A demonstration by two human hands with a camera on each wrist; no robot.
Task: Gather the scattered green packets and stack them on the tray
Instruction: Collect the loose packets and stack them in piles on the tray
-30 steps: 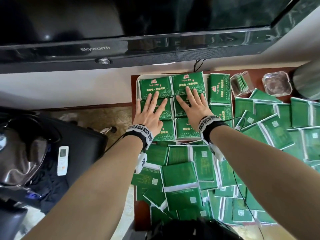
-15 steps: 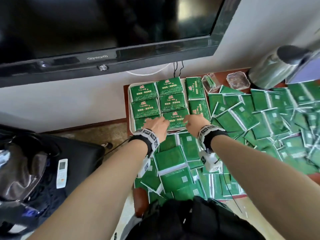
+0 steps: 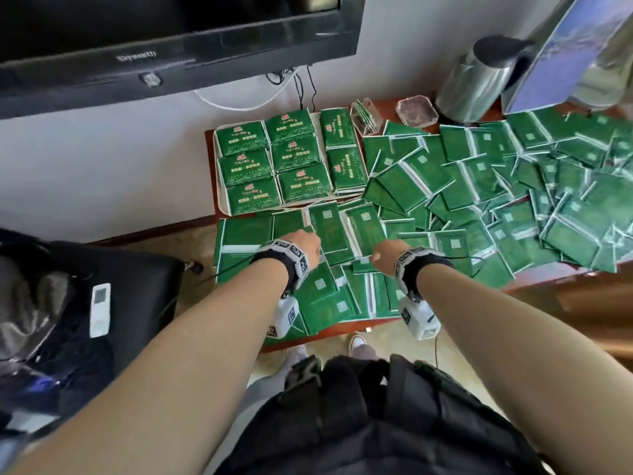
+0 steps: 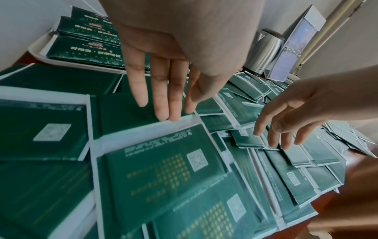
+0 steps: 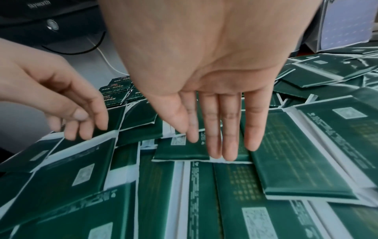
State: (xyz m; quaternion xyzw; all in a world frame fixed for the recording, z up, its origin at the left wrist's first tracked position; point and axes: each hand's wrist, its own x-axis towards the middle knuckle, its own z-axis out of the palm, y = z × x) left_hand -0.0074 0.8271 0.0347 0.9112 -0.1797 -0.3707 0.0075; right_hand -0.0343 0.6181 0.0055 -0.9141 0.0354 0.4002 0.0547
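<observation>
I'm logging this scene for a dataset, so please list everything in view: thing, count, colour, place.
Stacked packets: eight visible stacks, green, on the tray.
Tray: one, white, back left of the table.
Loose packets: many, green, scattered over the table.
Kettle: one, steel and black, back right.
Clear holder: one, beside the tray.
Glass dish: one, clear, by the kettle.
Television: one, black, on the wall.
Remote: one, white, on dark luggage at left.
Left hand: open, fingertips on a loose packet.
Right hand: open, over loose packets.

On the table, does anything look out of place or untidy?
Yes. The loose packets lie askew, overlapping at all angles beside the tray, where the stacks sit in neat rows. Some near packets overhang the table edge.
</observation>
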